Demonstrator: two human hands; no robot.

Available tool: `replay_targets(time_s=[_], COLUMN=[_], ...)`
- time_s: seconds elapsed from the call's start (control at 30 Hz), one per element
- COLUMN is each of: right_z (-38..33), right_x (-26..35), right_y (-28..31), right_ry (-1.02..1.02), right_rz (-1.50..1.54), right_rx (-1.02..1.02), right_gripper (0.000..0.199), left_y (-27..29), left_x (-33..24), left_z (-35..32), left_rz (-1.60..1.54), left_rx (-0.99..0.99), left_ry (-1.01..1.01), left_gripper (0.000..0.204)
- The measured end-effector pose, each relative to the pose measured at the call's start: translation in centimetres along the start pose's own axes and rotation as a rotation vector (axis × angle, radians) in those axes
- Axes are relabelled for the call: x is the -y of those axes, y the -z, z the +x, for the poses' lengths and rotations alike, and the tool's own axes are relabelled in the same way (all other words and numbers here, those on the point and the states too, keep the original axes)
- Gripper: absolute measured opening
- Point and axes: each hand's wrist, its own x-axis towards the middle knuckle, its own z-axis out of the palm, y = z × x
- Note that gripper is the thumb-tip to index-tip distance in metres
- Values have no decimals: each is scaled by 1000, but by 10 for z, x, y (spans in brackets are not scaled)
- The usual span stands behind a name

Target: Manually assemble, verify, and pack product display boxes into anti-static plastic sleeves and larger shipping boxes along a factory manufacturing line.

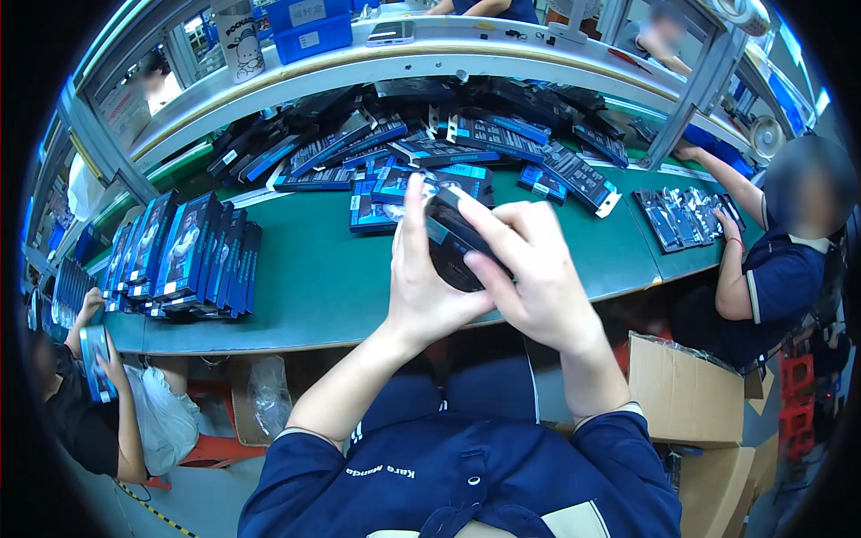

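Above the green table (332, 309) I hold a dark box (451, 260) with black and blue sides, tilted between both hands. My left hand (420, 291) supports its left side, fingers pointing up and thumb under its lower end. From the right, my right hand (543, 273) closes around it, fingers bent over the top and thumb pressed on its face. Part of the box is covered by my fingers. Just beyond my hands lie several flat black-and-blue boxes (381, 204).
A stack of similar upright boxes (184, 251) stands at the left. More boxes lie piled below the shelf (350, 67). At the right a person handles packets (682, 220); another at the left holds a box (97, 363). An open carton (686, 390) stands below the table.
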Motion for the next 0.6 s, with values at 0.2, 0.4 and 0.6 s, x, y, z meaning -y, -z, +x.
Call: replay_targets(time_s=[0.2,0.4,0.6], right_z=[-5,11,-5], right_x=[-18,-11,-10], right_y=[-17,-24,-59], right_ry=[-228,-657,-543], right_rz=[744,1537,1156], right_rx=[14,-94,-353], right_gripper=[38,58,40], left_y=[-6,1,8], left_x=[21,30,31], left_z=[-21,-23,-15], left_rz=[-90,-127,-22], left_rx=[-251,-220,-221], left_ry=[-81,-164,-241], left_gripper=[111,98,80])
